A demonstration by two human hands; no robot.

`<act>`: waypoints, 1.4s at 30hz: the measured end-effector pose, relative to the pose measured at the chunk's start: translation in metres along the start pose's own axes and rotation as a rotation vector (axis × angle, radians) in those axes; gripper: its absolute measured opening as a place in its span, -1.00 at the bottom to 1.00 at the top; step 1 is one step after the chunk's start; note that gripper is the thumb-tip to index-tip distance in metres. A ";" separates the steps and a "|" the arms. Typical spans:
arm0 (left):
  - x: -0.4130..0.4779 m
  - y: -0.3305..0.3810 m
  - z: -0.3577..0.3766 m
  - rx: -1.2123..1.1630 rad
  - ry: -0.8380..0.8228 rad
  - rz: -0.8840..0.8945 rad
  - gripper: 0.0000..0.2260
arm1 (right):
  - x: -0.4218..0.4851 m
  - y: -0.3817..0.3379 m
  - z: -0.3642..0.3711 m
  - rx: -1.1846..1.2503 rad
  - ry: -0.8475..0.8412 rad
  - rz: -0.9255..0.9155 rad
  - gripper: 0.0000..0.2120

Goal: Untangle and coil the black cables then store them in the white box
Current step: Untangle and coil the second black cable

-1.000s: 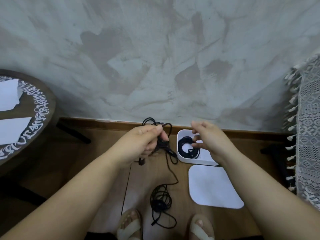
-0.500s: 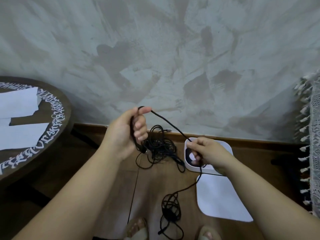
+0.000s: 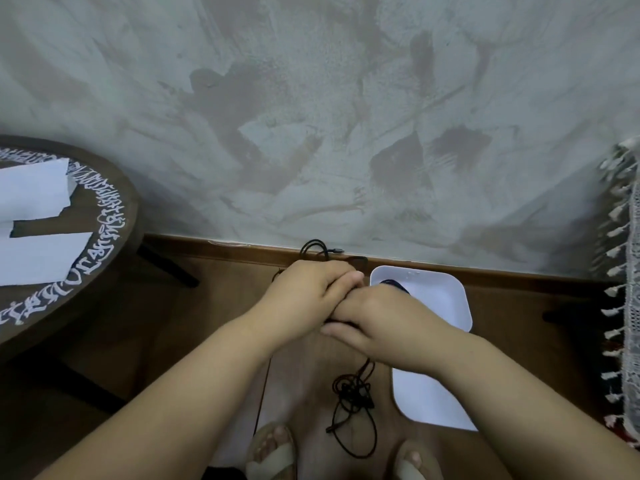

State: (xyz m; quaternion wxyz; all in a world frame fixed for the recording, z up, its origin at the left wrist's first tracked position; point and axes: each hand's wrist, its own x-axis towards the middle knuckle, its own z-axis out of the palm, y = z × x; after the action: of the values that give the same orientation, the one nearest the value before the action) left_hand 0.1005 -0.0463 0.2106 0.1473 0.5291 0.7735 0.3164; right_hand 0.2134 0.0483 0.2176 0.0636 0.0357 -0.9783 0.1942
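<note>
My left hand (image 3: 308, 292) and my right hand (image 3: 377, 317) are pressed together over the wooden floor, both closed on a black cable (image 3: 317, 249). Its loops stick out above my left knuckles, and a strand hangs from under my right hand down to a tangled black bundle (image 3: 353, 396) on the floor between my feet. The white box (image 3: 440, 292) stands open against the skirting, just right of my hands. A dark coil inside it (image 3: 394, 284) shows only at its edge; my right hand hides the remainder.
The box's white lid (image 3: 426, 400) lies flat on the floor in front of the box. A round dark table (image 3: 104, 209) with white papers stands at the left. A fringed cloth (image 3: 623, 271) hangs at the right edge. My sandalled feet (image 3: 273, 452) are below.
My hands were apart, stretching a strand between them. They have come together and dropped lower, left of the box, with the cable gathered between them.
</note>
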 end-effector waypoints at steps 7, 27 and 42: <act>-0.002 0.014 -0.007 -0.349 -0.077 -0.139 -0.63 | -0.014 0.029 -0.014 0.278 0.433 0.276 -0.83; 0.011 -0.011 -0.042 -1.876 0.398 -0.400 -0.58 | -0.017 0.051 0.048 0.320 -0.387 0.658 -0.71; -0.001 0.004 -0.001 -0.015 -0.003 -0.085 -0.74 | -0.004 0.011 0.005 0.165 -0.040 0.192 -0.79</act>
State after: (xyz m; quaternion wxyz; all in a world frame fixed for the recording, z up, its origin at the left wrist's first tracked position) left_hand 0.1034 -0.0466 0.2145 0.1655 0.4951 0.7927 0.3148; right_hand 0.2162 0.0564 0.2079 0.0220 -0.0492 -0.9590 0.2783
